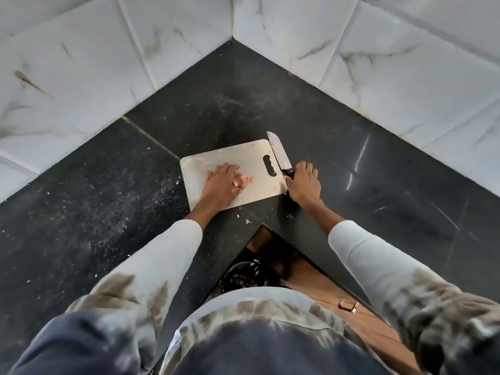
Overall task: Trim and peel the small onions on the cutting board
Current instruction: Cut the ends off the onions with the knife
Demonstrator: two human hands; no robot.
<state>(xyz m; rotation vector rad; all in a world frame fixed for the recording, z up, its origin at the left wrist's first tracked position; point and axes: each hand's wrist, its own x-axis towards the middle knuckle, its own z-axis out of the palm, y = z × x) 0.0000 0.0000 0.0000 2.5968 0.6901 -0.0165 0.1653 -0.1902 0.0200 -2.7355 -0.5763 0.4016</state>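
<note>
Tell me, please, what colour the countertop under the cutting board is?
Black, speckled countertop, in the head view.

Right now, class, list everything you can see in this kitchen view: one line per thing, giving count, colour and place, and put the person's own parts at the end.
Cutting board: one, pale beige, on the dark counter near the inner corner.
Onion: at least one, pinkish, on the board under the left hand; any others are hidden.
Knife: one, silver blade with black handle, lying along the board's right edge.
Peel scraps: several small bits, pink and pale, scattered on the counter.
Counter: one, black, L-shaped.
Wall tiles: many, white marbled, behind the counter.
Left hand: one, on the board, over the onion.
Right hand: one, on the knife handle.
</note>
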